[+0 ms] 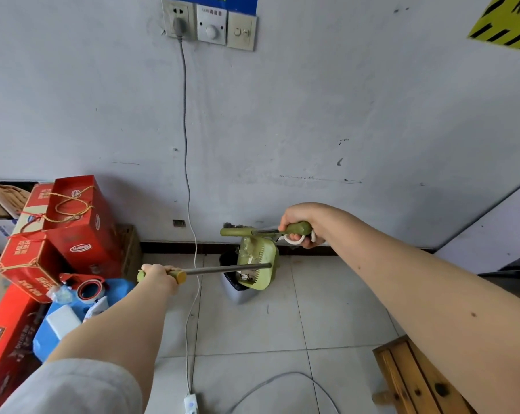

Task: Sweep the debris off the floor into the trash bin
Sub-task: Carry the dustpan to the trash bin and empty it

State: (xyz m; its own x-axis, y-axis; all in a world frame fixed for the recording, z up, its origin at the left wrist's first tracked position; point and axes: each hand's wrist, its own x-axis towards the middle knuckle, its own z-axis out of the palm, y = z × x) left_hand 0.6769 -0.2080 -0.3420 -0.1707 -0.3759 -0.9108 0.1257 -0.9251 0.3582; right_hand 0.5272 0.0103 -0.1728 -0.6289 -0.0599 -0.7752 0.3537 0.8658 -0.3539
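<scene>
A small grey trash bin (236,291) with a black liner stands on the tiled floor near the wall. Over its mouth hangs a green dustpan (260,264), tipped steeply, with bits of debris (247,277) at its lower lip. My right hand (297,224) grips the dustpan's green handle from above. My left hand (158,276) is closed on the green and yellow grip of the broom handle (223,268), whose metal shaft runs right toward the dustpan. The broom's head is hidden behind the dustpan.
Red gift boxes (55,234) and a blue jug (64,321) are piled at the left against the wall. A grey cable (190,294) drops from the wall socket (178,20) to a power strip (190,403) on the floor. A wooden stool (414,377) stands at the lower right.
</scene>
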